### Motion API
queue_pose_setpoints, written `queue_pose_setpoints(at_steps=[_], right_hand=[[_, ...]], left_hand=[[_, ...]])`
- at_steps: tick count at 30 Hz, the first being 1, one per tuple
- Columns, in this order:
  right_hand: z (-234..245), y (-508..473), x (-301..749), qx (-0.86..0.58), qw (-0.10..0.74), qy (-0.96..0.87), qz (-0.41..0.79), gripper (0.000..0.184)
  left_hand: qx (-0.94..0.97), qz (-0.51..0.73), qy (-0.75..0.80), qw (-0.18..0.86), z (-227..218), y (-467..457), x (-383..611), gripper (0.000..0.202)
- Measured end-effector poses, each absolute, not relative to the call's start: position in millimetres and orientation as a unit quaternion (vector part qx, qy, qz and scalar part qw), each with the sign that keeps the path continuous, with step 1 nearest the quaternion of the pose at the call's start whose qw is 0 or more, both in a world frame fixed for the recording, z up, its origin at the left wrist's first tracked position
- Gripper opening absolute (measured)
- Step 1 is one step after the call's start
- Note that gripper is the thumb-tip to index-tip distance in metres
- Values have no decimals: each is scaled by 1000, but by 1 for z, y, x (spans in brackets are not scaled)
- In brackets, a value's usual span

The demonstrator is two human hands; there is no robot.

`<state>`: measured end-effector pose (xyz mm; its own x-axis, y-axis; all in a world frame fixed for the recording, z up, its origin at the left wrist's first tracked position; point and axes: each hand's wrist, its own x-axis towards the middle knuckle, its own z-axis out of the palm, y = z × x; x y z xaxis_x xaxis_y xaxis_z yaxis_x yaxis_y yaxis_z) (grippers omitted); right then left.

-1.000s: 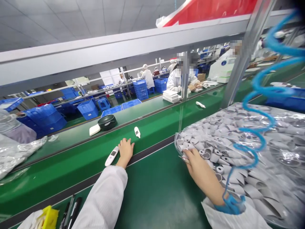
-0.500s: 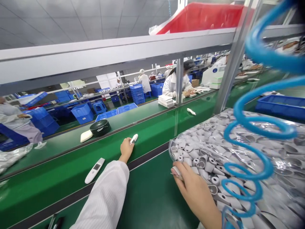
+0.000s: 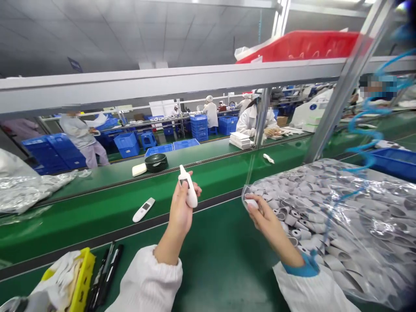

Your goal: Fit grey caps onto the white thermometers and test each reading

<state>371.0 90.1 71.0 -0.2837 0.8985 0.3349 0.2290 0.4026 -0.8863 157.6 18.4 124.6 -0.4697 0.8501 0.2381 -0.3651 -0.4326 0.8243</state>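
On the bright green belt [image 3: 97, 214] to my left lies a slim white plastic device with a dark screen [image 3: 143, 210], apart from my fingers. My left hand [image 3: 180, 212] is closed round a second white plastic device with a tapered tip [image 3: 192, 197], held upright with a slight tilt; my thumb lies over its screen and my other fingers curl behind. My right hand [image 3: 264, 213], fingers partly curled, grips a small pale rounded piece [image 3: 252, 203] between thumb and fingertips, at the edge of a clear plastic bag [image 3: 386, 227] full of grey tubular caps [image 3: 303, 234].
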Motion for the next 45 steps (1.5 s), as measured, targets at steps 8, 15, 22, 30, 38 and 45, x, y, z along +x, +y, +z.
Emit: queue_pose_setpoints(at_steps=[8,15,22,30,38,45], right_hand=[[169,38,332,-208,422,-609,639,47],[187,5,312,-120,495,-566,648,33],[172,5,292,-104,571,-568,584,24],[176,1,297,-113,509,-691,501,22],[170,-2,291,-113,552,-668,486,22],[161,-9,281,-103,581,-686,425,23]], left_hand=[[392,698,363,477,165,-79,167,28],[448,657,377,474,168,-108,172,33],[482,585,493,426,165,-105,175,67],[531,575,539,312,157,-99,171,66],[553,580,530,277,156,-101,173,64],[540,566,538,312,159,-101,169,66]])
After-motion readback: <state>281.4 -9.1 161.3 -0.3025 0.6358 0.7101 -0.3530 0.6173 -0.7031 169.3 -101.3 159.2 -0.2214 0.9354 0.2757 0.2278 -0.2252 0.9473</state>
